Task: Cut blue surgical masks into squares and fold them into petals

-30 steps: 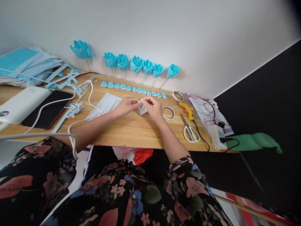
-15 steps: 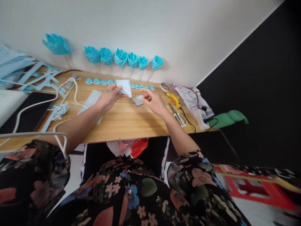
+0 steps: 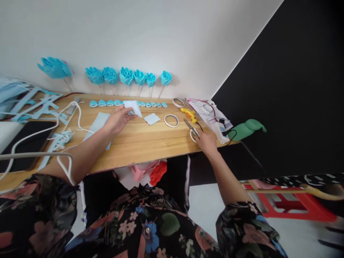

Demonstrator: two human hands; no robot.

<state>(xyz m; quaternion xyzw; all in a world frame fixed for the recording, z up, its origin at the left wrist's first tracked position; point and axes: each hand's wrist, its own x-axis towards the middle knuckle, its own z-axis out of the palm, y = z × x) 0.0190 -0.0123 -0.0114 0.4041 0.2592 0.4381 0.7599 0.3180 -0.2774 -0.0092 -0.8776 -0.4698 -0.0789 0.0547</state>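
My left hand [image 3: 117, 120] is closed on a folded pale blue piece of mask fabric [image 3: 133, 107], held just above the wooden table [image 3: 145, 143]. A small square piece of the same fabric [image 3: 152, 118] lies flat on the table to its right. My right hand [image 3: 206, 140] is far to the right, its fingers curled over the handles of the scissors [image 3: 189, 125], whose blades point away toward the wall. A white tape ring [image 3: 171, 120] lies between the square piece and the scissors.
Blue fabric roses [image 3: 126, 76] on sticks lean on the wall above a row of small blue petals [image 3: 107, 103]. A flat mask [image 3: 96, 123], cut strips [image 3: 40, 104], a white cable [image 3: 45, 123] and a dark phone [image 3: 25, 139] lie left. A yellow glue gun [image 3: 189, 114], second tape ring [image 3: 177, 103], papers and a green object [image 3: 245, 129] are right.
My hands came apart. The right hand set the small square piece down and moved right to the scissors. The left hand kept the larger fabric piece. The view swung right.
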